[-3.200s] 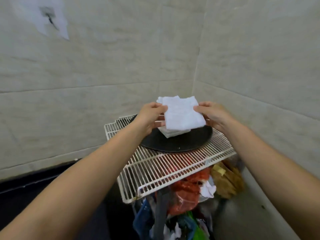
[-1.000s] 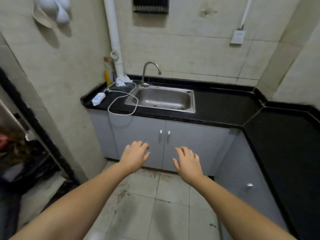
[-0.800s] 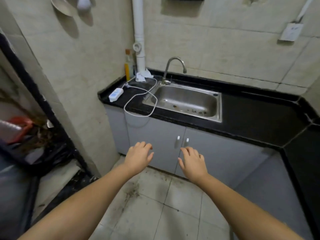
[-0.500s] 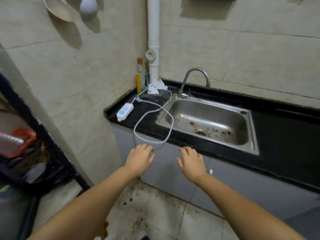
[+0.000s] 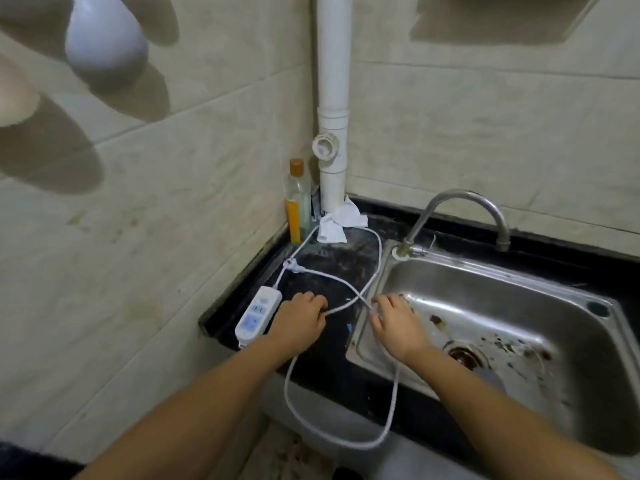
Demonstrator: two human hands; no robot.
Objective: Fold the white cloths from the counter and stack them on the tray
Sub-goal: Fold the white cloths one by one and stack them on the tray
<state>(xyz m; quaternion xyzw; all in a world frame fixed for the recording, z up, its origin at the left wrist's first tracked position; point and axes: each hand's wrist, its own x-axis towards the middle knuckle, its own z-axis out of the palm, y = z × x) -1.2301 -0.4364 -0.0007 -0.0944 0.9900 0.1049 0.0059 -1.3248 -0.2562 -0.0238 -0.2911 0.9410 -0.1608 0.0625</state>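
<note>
A crumpled white cloth (image 5: 337, 220) lies on the black counter (image 5: 325, 265) in the back corner, at the foot of the white pipe. My left hand (image 5: 299, 318) hovers over the counter beside a white power strip, fingers relaxed and empty. My right hand (image 5: 394, 318) is stretched over the sink's left rim, fingers loosely spread, holding nothing. Both hands are well short of the cloth. The tray is out of view.
A white power strip (image 5: 258, 311) and its looping cable (image 5: 346, 285) lie on the counter between my hands and the cloth. A bottle (image 5: 298, 202) stands by the white pipe (image 5: 332, 133). The steel sink (image 5: 485, 327) and tap (image 5: 460, 216) fill the right.
After setting a folded cloth on the tray's stack, I turned to the sink counter and came close. Both empty hands have moved forward over the counter edge.
</note>
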